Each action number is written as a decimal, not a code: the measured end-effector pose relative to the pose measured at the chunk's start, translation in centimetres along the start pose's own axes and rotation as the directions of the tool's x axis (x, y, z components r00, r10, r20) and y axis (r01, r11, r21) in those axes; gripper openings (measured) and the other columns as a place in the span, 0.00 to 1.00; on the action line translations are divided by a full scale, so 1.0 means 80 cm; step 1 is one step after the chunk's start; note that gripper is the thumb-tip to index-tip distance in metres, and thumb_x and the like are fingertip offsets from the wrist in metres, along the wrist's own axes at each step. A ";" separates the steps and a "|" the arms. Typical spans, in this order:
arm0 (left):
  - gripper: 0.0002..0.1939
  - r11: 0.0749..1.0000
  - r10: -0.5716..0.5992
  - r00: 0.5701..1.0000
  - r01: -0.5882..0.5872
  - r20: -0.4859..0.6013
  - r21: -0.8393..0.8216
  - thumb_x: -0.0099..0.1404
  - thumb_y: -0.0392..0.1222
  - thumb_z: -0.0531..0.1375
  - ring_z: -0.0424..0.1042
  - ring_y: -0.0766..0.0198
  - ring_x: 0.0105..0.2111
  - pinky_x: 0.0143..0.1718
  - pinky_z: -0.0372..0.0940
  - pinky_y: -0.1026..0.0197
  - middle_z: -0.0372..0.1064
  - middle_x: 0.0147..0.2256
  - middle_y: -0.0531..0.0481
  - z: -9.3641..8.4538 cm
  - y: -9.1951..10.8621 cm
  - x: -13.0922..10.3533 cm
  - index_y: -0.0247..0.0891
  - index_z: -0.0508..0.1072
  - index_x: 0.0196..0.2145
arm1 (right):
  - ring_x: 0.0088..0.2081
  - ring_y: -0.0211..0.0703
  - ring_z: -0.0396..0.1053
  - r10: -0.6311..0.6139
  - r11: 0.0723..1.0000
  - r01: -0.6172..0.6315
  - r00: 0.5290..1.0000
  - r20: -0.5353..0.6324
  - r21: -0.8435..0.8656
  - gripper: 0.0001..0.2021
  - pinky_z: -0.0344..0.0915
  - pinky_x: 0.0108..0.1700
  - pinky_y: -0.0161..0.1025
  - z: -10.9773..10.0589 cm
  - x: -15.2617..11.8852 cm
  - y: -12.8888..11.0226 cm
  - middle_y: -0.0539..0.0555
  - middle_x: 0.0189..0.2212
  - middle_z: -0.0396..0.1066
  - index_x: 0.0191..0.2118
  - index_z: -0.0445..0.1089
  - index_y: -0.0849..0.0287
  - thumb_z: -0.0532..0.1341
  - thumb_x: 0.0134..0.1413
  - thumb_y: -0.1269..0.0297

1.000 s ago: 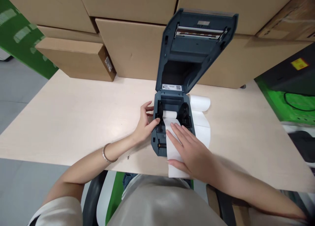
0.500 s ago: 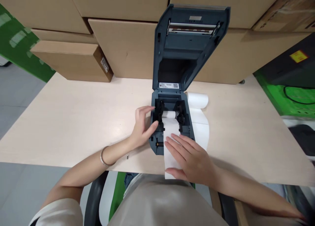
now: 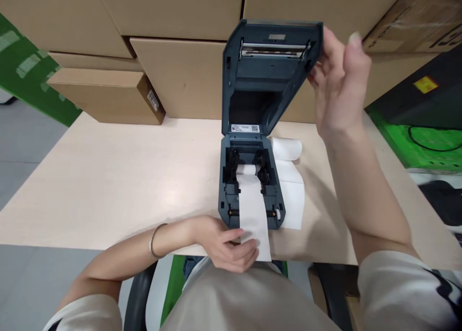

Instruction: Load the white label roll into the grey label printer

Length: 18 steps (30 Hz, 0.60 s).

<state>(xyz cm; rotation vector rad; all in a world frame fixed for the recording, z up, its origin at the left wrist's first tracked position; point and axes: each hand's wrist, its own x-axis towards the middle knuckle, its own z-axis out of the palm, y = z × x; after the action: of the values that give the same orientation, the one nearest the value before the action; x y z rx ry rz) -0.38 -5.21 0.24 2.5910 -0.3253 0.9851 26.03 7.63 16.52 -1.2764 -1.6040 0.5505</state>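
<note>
A dark blue-grey label printer (image 3: 227,196) stands on the table with its lid (image 3: 269,73) raised. Inside, a small white roll (image 3: 246,169) sits between black holders, and its paper strip (image 3: 252,201) runs forward over the roller and past the front edge. My left hand (image 3: 231,247) is at the printer's front, fingers curled around the strip's loose end. Up at the lid's right edge, my right hand (image 3: 339,81) grips the lid with its fingers behind it.
To the printer's right lie a larger white roll (image 3: 287,149) and its unrolled paper (image 3: 293,196). A flat cardboard box (image 3: 104,95) is at the back left, and big cartons (image 3: 180,81) line the back. Black equipment (image 3: 407,90) stands at the right.
My right hand has left the paper strip and moved up to the lid's right edge. My left hand has come down from the printer's left side to the strip's end.
</note>
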 end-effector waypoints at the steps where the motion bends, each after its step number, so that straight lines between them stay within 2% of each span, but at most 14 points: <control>1: 0.15 0.998 0.051 0.999 -0.051 -0.002 0.026 0.62 0.37 0.71 0.81 0.57 0.44 0.41 0.82 0.55 0.83 0.40 0.60 0.000 0.001 0.003 0.62 0.79 0.39 | 0.78 0.50 0.55 0.017 0.999 -0.017 1.000 -0.007 0.044 0.38 0.56 0.76 0.54 -0.001 0.003 -0.001 0.59 0.80 0.54 0.81 0.49 0.62 0.26 0.79 0.53; 4: 0.15 0.985 0.154 0.988 -0.154 0.011 0.074 0.63 0.30 0.70 0.80 0.60 0.42 0.34 0.81 0.60 0.82 0.37 0.58 -0.004 0.003 0.012 0.54 0.77 0.30 | 0.71 0.50 0.67 -0.079 0.982 0.092 0.994 -0.082 0.165 0.40 0.58 0.75 0.52 -0.005 -0.020 -0.005 0.65 0.69 0.70 0.75 0.62 0.70 0.32 0.80 0.47; 6: 0.14 0.991 0.123 0.992 -0.125 0.037 0.051 0.63 0.32 0.70 0.80 0.61 0.39 0.31 0.80 0.62 0.81 0.35 0.59 -0.009 0.004 0.019 0.54 0.76 0.30 | 0.65 0.53 0.73 -0.188 0.968 0.208 0.972 -0.144 0.139 0.38 0.64 0.72 0.53 -0.007 -0.057 -0.009 0.65 0.59 0.77 0.65 0.73 0.67 0.37 0.80 0.45; 7: 0.13 0.998 0.064 0.996 -0.066 0.054 0.026 0.63 0.34 0.71 0.79 0.61 0.37 0.29 0.79 0.61 0.81 0.34 0.60 -0.012 0.004 0.023 0.56 0.77 0.31 | 0.62 0.54 0.75 -0.236 0.966 0.249 0.959 -0.157 0.072 0.35 0.66 0.70 0.55 -0.007 -0.079 -0.011 0.64 0.56 0.78 0.60 0.76 0.62 0.39 0.79 0.44; 9: 0.12 0.994 -0.106 0.987 0.108 0.121 -0.011 0.63 0.41 0.72 0.78 0.58 0.33 0.26 0.77 0.56 0.82 0.34 0.59 -0.018 0.004 0.030 0.61 0.78 0.37 | 0.62 0.57 0.74 -0.281 0.956 0.271 0.956 -0.084 -0.111 0.30 0.69 0.69 0.58 -0.006 -0.127 -0.014 0.62 0.54 0.75 0.53 0.76 0.53 0.40 0.79 0.45; 10: 0.12 0.982 -0.184 0.969 0.187 0.165 -0.006 0.62 0.44 0.73 0.77 0.56 0.32 0.24 0.76 0.54 0.82 0.34 0.58 -0.021 0.004 0.032 0.63 0.79 0.40 | 0.64 0.58 0.72 -0.263 0.948 0.258 0.965 0.000 -0.186 0.28 0.68 0.70 0.60 -0.005 -0.151 -0.014 0.61 0.55 0.74 0.52 0.75 0.49 0.39 0.79 0.46; 12: 0.14 0.969 -0.246 0.940 0.242 0.237 0.044 0.62 0.47 0.73 0.76 0.55 0.32 0.22 0.73 0.53 0.82 0.36 0.56 -0.026 0.004 0.034 0.65 0.79 0.44 | 0.74 0.57 0.63 -0.205 0.943 0.237 0.967 0.155 -0.234 0.22 0.65 0.74 0.63 -0.003 -0.193 -0.008 0.58 0.63 0.69 0.54 0.72 0.43 0.40 0.79 0.52; 14: 0.15 0.986 -0.160 0.955 0.141 0.251 0.092 0.62 0.44 0.73 0.76 0.56 0.33 0.21 0.70 0.55 0.82 0.38 0.57 -0.028 0.005 0.031 0.65 0.78 0.43 | 0.81 0.56 0.49 -0.129 0.951 0.194 0.957 0.261 -0.240 0.17 0.62 0.76 0.65 0.001 -0.227 0.006 0.53 0.72 0.60 0.56 0.70 0.40 0.46 0.79 0.56; 16: 0.17 0.994 -0.010 0.977 -0.014 0.213 0.106 0.61 0.38 0.73 0.76 0.57 0.35 0.22 0.69 0.57 0.82 0.39 0.59 -0.024 0.006 0.022 0.63 0.78 0.41 | 0.83 0.59 0.41 -0.033 0.960 0.108 0.960 0.279 -0.258 0.16 0.60 0.78 0.67 0.006 -0.250 0.025 0.52 0.78 0.51 0.64 0.66 0.37 0.54 0.76 0.54; 18: 0.18 0.993 0.070 0.987 -0.083 0.148 0.089 0.61 0.36 0.72 0.77 0.56 0.38 0.24 0.70 0.56 0.82 0.41 0.59 -0.015 0.007 0.008 0.62 0.78 0.41 | 0.83 0.62 0.39 0.105 0.972 -0.049 0.965 0.239 -0.230 0.35 0.57 0.78 0.69 0.012 -0.263 0.043 0.56 0.81 0.42 0.76 0.50 0.37 0.61 0.71 0.46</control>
<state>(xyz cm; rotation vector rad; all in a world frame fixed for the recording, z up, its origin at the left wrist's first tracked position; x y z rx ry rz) -0.77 -5.30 1.63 2.7621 -0.4280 0.8591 26.21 -10.18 4.76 -1.4879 -1.8725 0.6136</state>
